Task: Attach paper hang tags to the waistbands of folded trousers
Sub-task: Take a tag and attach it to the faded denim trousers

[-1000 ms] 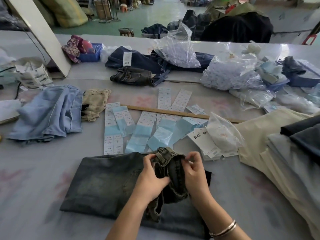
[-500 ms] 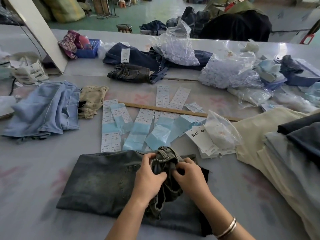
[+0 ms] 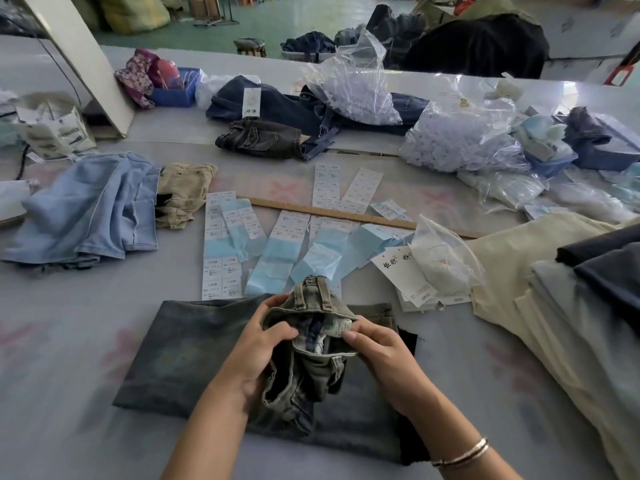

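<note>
Both hands work at the near middle of the bench. The left hand grips the raised waistband of the grey jeans, thumb on the inside, fingers curled round the outer edge. The right hand pinches the other side of the waistband between thumb and fingers, holding it turned open so the inner labels show. The rest of the jeans lie folded flat under both wrists. A bracelet sits on the right wrist.

Just beyond the fingertips: strips of white and blue sticker sheets fanned across the bench, some touching the far edge of the jeans. A wooden ruler lies across them, further out. Right of the right hand, near it: a stack of paper hang tags with black writing, and a clear bag partly resting on them. Further right, a pile of folded trousers, beige below, grey and dark on top.

Left of the left hand, well apart: a crumpled light blue garment with a tan one beside it. Far side of the bench: dark jeans, bulging plastic bags, a blue basket.

Nothing lies between the hands and the tags.
</note>
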### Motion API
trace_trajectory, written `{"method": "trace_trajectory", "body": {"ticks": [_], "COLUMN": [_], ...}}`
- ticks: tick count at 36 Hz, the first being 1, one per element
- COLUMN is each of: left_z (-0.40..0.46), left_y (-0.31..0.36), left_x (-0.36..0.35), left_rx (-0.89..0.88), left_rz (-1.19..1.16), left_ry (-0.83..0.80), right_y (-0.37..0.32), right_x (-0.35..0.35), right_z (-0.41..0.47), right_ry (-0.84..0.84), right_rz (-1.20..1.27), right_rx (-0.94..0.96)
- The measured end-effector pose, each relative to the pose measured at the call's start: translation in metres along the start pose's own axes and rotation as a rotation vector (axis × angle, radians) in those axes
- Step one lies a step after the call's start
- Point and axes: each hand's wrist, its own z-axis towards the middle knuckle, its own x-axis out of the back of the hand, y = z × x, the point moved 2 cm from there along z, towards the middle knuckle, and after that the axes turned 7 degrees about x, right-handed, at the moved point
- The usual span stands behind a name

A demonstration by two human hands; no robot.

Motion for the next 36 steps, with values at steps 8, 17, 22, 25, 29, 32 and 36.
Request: {"method": "trace_trajectory", "body": {"ticks": [8,17,22,25,29,32,36], "left_z": [0.001,0.013,0.044,0.073,0.106,0.112,0.112], "left_y": [-0.006,-0.060,-0.090,-0.083,-0.088,-0.098,-0.110], "left_x": [-0.001,-0.071,-0.076,-0.061,-0.038,-0.026,-0.024], "left_rx": [0.046,0.215,0.077,-0.183,-0.060,0.019,-0.001], "left_rz": [-0.117,0.353,0.855,1.325,1.646,1.668,1.700], "left_ry": [-0.042,-0.210,-0.261,-0.096,-0.098,-0.137,-0.111], "right_y": [0.008,0.041,0.042,0.032,0.025,0.025,0.032], "right_x": [0.004,0.079,0.128,0.140,0.140,0.138,0.141], "right_z": [-0.004,0.000,0.004,0.026,0.071,0.104,0.127], "right_ry": [-0.018,0.392,0.531,0.490,0.331,0.262,0.230], "right_rz": [0.072,-0.562,-0.832,-1.006,-1.146,-1.272,-1.462], "right_rx": [-0.027,-0.328,-0.354,-0.262,-0.207,-0.185,-0.253]}}
